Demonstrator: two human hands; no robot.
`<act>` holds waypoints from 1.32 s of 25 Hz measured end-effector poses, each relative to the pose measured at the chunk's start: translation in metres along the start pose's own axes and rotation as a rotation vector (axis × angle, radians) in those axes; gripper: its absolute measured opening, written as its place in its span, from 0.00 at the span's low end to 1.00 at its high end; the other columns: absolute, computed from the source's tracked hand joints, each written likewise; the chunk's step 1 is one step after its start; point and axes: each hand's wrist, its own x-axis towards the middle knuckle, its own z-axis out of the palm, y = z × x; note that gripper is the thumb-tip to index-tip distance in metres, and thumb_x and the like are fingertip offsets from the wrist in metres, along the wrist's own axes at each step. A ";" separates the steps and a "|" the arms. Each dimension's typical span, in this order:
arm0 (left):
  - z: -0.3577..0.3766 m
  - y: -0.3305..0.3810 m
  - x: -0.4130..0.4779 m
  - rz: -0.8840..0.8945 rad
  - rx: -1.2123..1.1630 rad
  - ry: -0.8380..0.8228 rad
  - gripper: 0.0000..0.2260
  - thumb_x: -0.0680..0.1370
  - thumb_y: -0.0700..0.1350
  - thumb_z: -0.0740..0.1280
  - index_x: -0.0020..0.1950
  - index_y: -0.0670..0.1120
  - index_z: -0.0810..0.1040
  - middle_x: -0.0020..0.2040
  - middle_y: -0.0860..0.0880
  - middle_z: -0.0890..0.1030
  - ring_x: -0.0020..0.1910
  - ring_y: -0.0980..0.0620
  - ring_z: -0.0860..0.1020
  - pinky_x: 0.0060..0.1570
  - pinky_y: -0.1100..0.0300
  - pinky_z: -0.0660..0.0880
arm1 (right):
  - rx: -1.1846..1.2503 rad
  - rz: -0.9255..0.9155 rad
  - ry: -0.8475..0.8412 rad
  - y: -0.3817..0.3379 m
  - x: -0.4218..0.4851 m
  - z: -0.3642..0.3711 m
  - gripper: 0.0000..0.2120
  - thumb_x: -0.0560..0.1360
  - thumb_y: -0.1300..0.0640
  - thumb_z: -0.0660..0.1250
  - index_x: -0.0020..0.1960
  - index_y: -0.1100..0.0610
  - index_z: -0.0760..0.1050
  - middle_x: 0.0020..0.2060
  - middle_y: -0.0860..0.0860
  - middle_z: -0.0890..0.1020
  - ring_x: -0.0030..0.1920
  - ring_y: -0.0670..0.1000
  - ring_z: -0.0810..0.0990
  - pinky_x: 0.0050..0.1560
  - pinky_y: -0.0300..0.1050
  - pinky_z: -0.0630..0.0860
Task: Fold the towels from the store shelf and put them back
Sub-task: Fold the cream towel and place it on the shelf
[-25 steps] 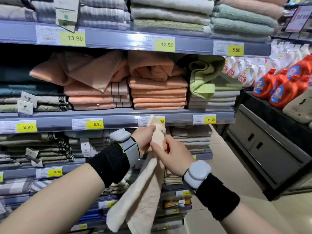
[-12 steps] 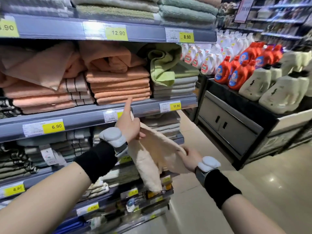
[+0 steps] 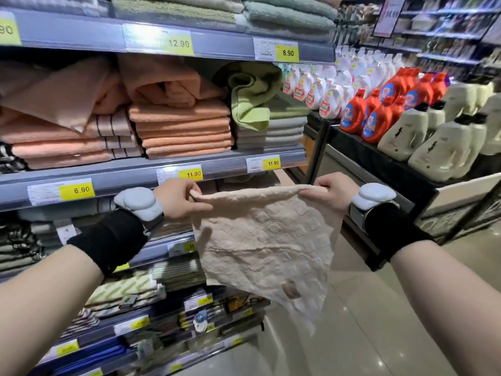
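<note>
- Head view: the beige towel (image 3: 265, 240) hangs in the air just in front of the shelf (image 3: 130, 179), below its middle tier's front edge. The left hand (image 3: 179, 198) pinches one top corner and the right hand (image 3: 333, 194) the other, each grip narrow and holding cloth.
- The top hem is stretched level so the cloth drapes flat (probably to square it for a fold).
- On the tier above lie a crumpled green towel (image 3: 252, 96) and rumpled peach towels (image 3: 168, 82). Detergent bottles (image 3: 379, 118) stand to the right. Nothing blocks the way.
</note>
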 end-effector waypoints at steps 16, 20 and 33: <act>0.034 0.075 0.008 0.388 -0.051 -0.017 0.28 0.69 0.54 0.74 0.66 0.48 0.72 0.63 0.51 0.76 0.62 0.53 0.74 0.63 0.61 0.68 | 0.031 -0.392 -0.241 -0.052 0.038 0.016 0.19 0.64 0.38 0.73 0.29 0.52 0.77 0.24 0.45 0.72 0.30 0.45 0.68 0.33 0.46 0.65; 0.044 0.099 0.022 0.360 -0.102 -0.020 0.16 0.73 0.48 0.71 0.56 0.44 0.72 0.47 0.50 0.78 0.47 0.47 0.76 0.46 0.55 0.71 | 0.084 -0.326 -0.218 -0.067 0.045 0.024 0.15 0.66 0.46 0.75 0.35 0.59 0.80 0.29 0.52 0.76 0.32 0.47 0.69 0.34 0.44 0.65; -0.006 0.024 0.012 0.053 -0.103 0.236 0.14 0.70 0.51 0.51 0.43 0.42 0.69 0.41 0.44 0.74 0.43 0.45 0.72 0.42 0.54 0.65 | 0.568 -0.134 -0.266 -0.087 0.028 0.165 0.05 0.70 0.52 0.71 0.39 0.44 0.76 0.35 0.41 0.81 0.36 0.37 0.78 0.40 0.41 0.73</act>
